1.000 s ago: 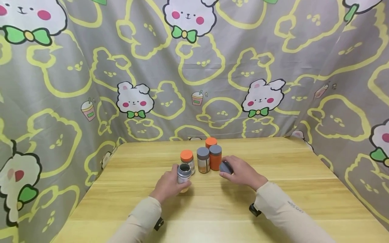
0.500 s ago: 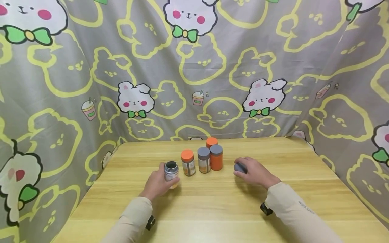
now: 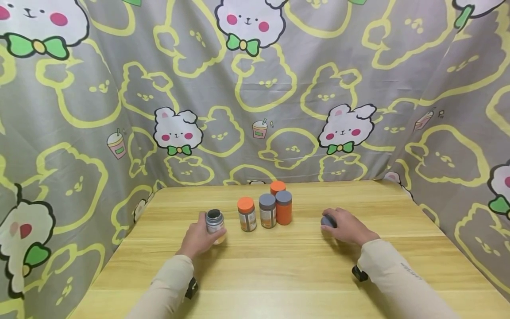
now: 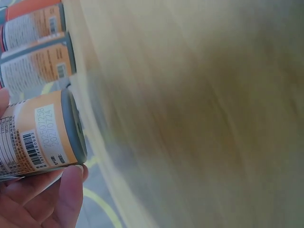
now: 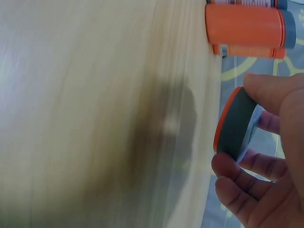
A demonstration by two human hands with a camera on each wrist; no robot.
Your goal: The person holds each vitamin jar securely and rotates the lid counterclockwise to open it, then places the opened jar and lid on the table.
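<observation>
Bunny-patterned curtains (image 3: 263, 110) hang around our wooden bench (image 3: 271, 274). We see four lidded jars (image 3: 268, 217) standing toward its far edge. Left of them, our left hand (image 3: 199, 237) grips an uncapped jar (image 3: 215, 225); well to their right, our right hand (image 3: 347, 227) pinches a gray lid (image 3: 328, 221) by its edge.

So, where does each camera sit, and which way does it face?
Head: on the head, facing forward and down at the table and curtain; left hand, right hand and sleeves show.
Left wrist: on that wrist, facing the open jar; left fingers show.
Right wrist: on that wrist, facing the lid; right fingers show.
Shared: head and right wrist both see the lid.
</observation>
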